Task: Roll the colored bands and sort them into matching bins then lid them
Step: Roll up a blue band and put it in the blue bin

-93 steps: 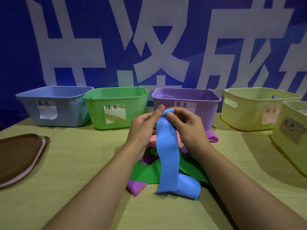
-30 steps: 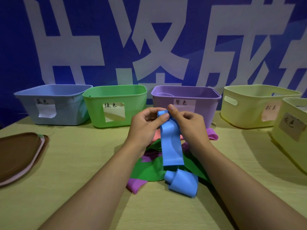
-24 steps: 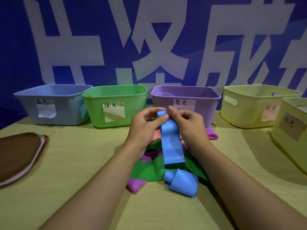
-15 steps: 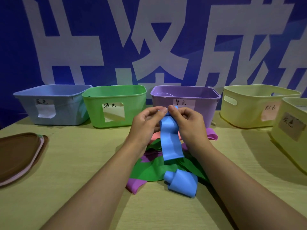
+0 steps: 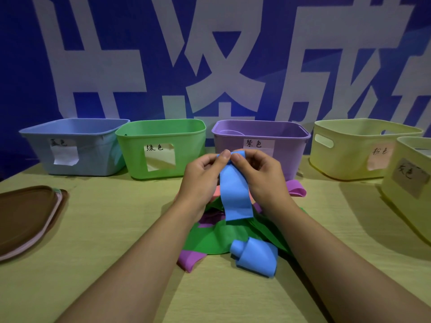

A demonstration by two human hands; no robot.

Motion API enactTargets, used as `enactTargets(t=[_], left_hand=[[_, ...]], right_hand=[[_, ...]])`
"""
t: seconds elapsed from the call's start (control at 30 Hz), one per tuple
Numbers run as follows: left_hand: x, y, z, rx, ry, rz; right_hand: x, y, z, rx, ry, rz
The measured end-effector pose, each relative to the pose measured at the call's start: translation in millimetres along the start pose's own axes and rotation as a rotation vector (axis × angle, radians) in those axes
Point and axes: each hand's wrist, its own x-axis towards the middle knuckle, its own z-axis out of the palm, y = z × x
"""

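My left hand (image 5: 201, 177) and my right hand (image 5: 261, 174) pinch the top end of a blue band (image 5: 235, 197) in front of the purple bin (image 5: 261, 142). A small roll shows at the fingertips; the rest of the strip hangs down. A second blue band (image 5: 255, 256) lies loosely curled on the table. Under my hands sits a pile of bands: green (image 5: 214, 238), purple (image 5: 190, 259), pink (image 5: 217, 191). The blue bin (image 5: 74, 145) stands at the back left, the green bin (image 5: 161, 148) beside it.
Two pale yellow bins (image 5: 359, 148) (image 5: 412, 183) stand at the right, each with a paper label. A stack of brown lids (image 5: 25, 217) lies at the left edge of the wooden table (image 5: 105, 229). A blue wall with large white characters rises behind the bins.
The hanging part of the blue band has grown shorter as my fingers wound its top end. Its lower end has lifted off the curled blue piece on the table.
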Motion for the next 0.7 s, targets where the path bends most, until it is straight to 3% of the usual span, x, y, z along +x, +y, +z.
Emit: enactTargets(t=[0.23,0.43,0.7], left_hand=[[2.5,-2.1,-3.3,0.03,-0.009,0.053],[0.8,-2.6,-3.5,0.109,-0.039,0.113],[-0.5,-1.0,-4.1,0.11,-0.058,0.135]], right_hand=[[-2.0,-2.1,0.0,0.065,0.005,0.05],[-1.8,-4.4,-4.7,-0.072,0.058,0.176],[-1.9,-4.7,-4.0,-0.097,0.067,0.139]])
